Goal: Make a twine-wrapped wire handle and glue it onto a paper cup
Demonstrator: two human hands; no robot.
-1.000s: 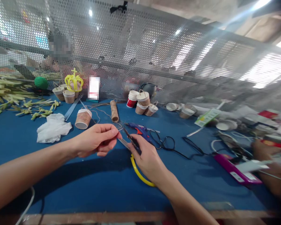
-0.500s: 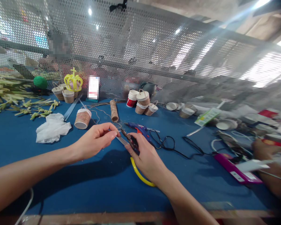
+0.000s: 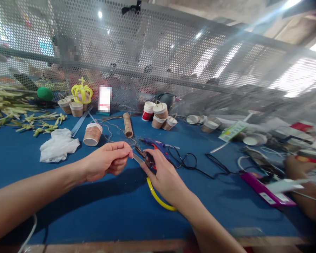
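Observation:
My left hand [image 3: 109, 160] is closed in a pinch at the centre of the table. A thin pale bit shows at its fingertips, too small to make out. Facing it, my right hand [image 3: 164, 174] grips scissors [image 3: 139, 160] with a yellow handle loop curving out below the palm. Their blades are parted and point at the left fingertips. Just behind the hands lie a roll of twine [image 3: 127, 124] with loose strands and a blue glue gun [image 3: 159, 146] with a black cord. A twine-wrapped paper cup [image 3: 92, 134] rests tilted left of the roll.
Crumpled white tissue [image 3: 59, 145], green plant stalks [image 3: 5, 102] and small cups under a yellow crown [image 3: 81, 91] are on the left. More cups [image 3: 160, 111] stand at the back by a perforated metal screen [image 3: 137, 52]. A purple power strip [image 3: 265, 189] and another person's hand [image 3: 296, 168] are at right.
My left fingers have curled in more tightly and the hand has turned slightly near the scissor tips. My right hand and the scissors have barely moved.

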